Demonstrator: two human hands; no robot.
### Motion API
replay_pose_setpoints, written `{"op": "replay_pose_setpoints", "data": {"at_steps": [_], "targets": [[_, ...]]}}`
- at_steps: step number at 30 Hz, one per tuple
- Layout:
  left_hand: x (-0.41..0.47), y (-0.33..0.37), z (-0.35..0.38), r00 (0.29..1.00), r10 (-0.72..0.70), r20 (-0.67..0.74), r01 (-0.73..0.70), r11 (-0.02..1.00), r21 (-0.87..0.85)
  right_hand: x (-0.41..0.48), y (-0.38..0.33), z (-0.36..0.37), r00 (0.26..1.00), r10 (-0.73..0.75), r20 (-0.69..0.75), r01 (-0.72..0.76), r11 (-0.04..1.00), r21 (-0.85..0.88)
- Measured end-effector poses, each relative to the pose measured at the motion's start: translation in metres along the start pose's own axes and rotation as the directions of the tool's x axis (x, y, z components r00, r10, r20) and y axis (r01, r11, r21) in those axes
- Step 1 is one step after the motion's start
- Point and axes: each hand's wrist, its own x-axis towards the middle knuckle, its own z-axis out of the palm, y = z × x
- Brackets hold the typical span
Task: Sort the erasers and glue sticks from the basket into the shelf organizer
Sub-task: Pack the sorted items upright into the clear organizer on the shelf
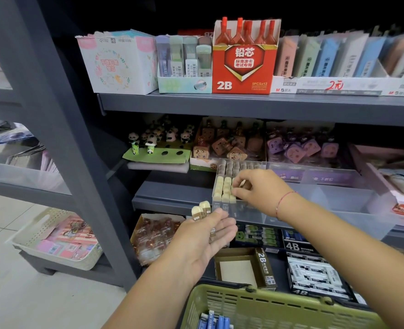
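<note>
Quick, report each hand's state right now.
Left hand: holds a few erasers.
Right hand: pinches one eraser at the organizer.

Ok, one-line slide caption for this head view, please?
Right hand pinches an eraser over the rows in the clear organizer; left hand holds more erasers above the green basket.
</note>
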Motion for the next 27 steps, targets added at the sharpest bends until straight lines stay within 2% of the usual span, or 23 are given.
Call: {"op": "replay_pose_setpoints", "data": {"at_steps": [4, 12, 16, 22, 27], "targets": [[0.0, -0.001, 0.0, 1.0, -0.001, 0.007, 0.001, 1.0, 0.007, -0.001, 0.003, -0.006, 0.996, -0.009, 0.086, 0.01, 1.0, -0.002], [0.0, -0.001, 0.0, 1.0, -0.002, 0.008, 0.002, 1.0, 0.001, 0.01, 0.003, -0.007, 0.995, -0.02, 0.101, 0.023, 0.999, -0.029], [0.001, 0.0, -0.001, 1.0, 0.003, 0.007, -0.003, 1.0, -0.003, 0.009, 0.006, -0.006, 0.99, -0.097, 0.101, 0.109, 0.986, -0.127], [0.001, -0.001, 0.0, 1.0, 0.0, 0.016, 0.0, 1.0, 0.003, 0.012, 0.01, -0.015, 0.951, -0.223, 0.216, 0.281, 0.913, -0.295], [0.002, -0.001, -0.001, 1.0, 0.001, 0.01, -0.001, 1.0, 0.0, 0.018, 0.015, -0.021, 0.926, -0.3, 0.228, 0.362, 0.878, -0.314]]}}
